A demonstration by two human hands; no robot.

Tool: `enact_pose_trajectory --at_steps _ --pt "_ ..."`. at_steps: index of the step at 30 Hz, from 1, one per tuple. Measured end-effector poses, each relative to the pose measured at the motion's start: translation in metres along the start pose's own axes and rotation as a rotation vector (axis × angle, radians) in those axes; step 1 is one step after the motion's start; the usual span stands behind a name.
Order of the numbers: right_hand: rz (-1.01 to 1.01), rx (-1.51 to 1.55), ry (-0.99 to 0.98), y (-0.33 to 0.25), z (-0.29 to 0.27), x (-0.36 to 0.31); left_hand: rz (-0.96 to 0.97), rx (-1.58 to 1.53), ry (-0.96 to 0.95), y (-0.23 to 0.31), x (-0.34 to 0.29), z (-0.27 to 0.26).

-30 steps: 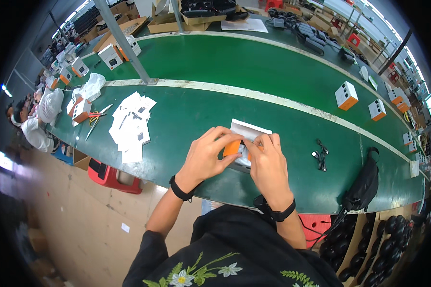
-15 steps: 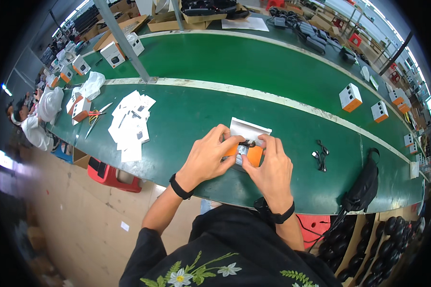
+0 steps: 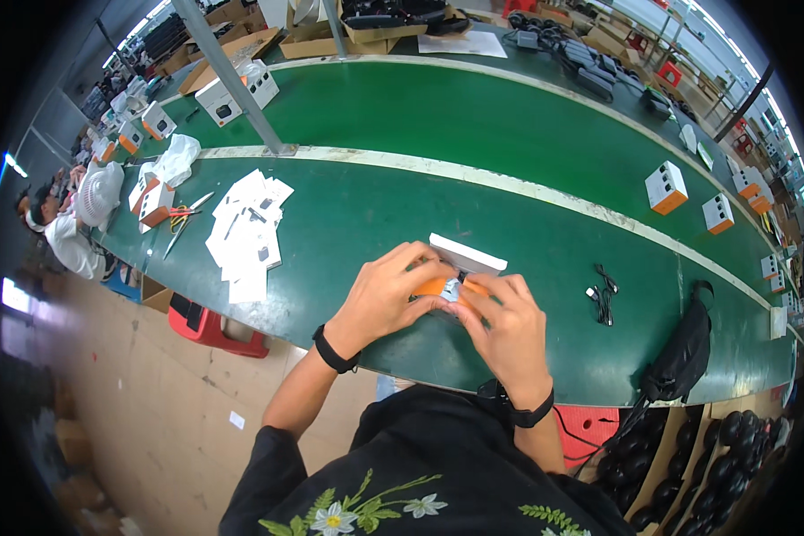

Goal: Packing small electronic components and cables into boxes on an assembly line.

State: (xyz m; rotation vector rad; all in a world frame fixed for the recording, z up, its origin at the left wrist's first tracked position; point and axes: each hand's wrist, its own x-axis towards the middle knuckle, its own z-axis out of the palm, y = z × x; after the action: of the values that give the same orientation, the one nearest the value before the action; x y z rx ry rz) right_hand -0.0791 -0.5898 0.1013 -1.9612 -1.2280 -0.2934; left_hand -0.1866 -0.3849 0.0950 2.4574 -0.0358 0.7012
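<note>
Close to the table's near edge, a small orange and white carton [image 3: 467, 255] stands with its white flap raised on the far side. My left hand [image 3: 388, 290] grips its left side, fingers bent over the orange wall. On the other side my right hand [image 3: 512, 329] is closed round the carton, its fingers reaching over the opening. Between the thumbs shows a shiny silver-grey piece [image 3: 451, 289], perhaps a wrapped item; my fingers hide most of the inside. Black cables [image 3: 604, 295] lie to the right of my right hand.
White leaflets [image 3: 245, 234] are heaped on the left, beside scissors [image 3: 180, 217] and an orange-white box [image 3: 156, 204]. A black bag [image 3: 679, 353] rests at the right edge. More cartons [image 3: 666, 188] stand on the green belt [image 3: 473, 116] beyond. A metal post [image 3: 241, 87] rises at the far left.
My fingers have pressed lower and closer together over the carton's opening. The black item seen at the opening is now mostly covered, and the flap looks tilted more edge-on.
</note>
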Motion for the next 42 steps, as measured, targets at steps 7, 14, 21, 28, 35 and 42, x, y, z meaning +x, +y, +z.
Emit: enact_pose_trajectory --at_steps 7,14,21,28,35,42 --pt "0.071 0.002 -0.201 0.0 -0.009 -0.002 -0.025 -0.054 0.001 -0.013 -0.007 0.005" --pt "0.369 0.322 -0.036 0.038 0.008 -0.018 0.058 -0.348 -0.037 -0.049 -0.013 0.028" --pt "0.051 0.222 -0.026 0.041 0.006 -0.009 0.207 -0.12 0.039 -0.023 -0.005 0.014" --pt "-0.027 0.143 -0.036 0.047 0.011 -0.004 0.201 -0.095 -0.082 -0.03 0.001 0.005" --pt "-0.085 0.176 -0.078 0.053 0.015 -0.003 0.25 -0.021 -0.278 -0.038 -0.007 0.001" --pt "0.288 0.24 0.011 0.098 0.044 0.048 -0.11 -0.332 0.14 -0.164 0.106 -0.012"
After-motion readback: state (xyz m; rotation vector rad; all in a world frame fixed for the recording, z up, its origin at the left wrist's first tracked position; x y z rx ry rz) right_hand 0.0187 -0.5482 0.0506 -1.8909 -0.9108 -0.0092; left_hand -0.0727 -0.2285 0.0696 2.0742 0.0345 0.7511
